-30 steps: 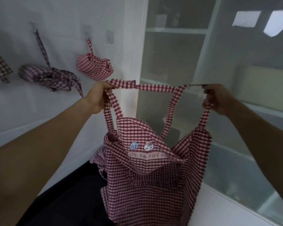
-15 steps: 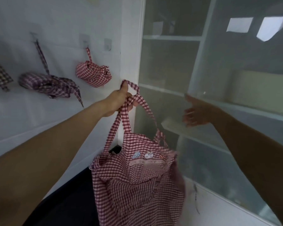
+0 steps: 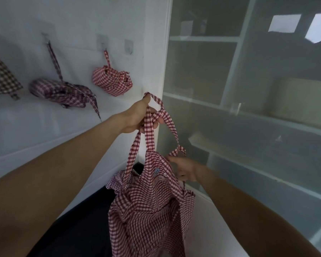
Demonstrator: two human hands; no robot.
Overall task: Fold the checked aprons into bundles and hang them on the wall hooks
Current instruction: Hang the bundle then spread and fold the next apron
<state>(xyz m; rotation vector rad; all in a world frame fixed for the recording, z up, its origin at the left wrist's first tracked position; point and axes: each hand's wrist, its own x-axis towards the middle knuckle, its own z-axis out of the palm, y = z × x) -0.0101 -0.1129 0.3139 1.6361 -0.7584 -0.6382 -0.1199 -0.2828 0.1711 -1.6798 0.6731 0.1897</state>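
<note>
A red-and-white checked apron (image 3: 148, 210) hangs unfolded in front of me, its neck straps gathered in my left hand (image 3: 139, 117), which grips them at mid-height near the wall corner. My right hand (image 3: 183, 169) is lower, at the apron's upper edge, fingers extended and touching the cloth near a knotted strap (image 3: 178, 151); motion blur hides any grip. On the white wall, a red checked bundle (image 3: 112, 82) hangs from a hook (image 3: 102, 44). A darker checked bundle (image 3: 61, 90) hangs from a hook (image 3: 45, 37) further left. One hook (image 3: 128, 47) to the right of the red bundle is bare.
Part of another checked apron (image 3: 0, 75) shows at the left edge. A frosted glass cabinet (image 3: 248, 108) with shelves fills the right side. A dark surface (image 3: 78, 225) lies below, beside the white wall corner (image 3: 165, 71).
My right hand let go of the strap, and the straps came together in my left hand. The right hand then dropped to the apron's top edge. The apron hangs lower and bunched.
</note>
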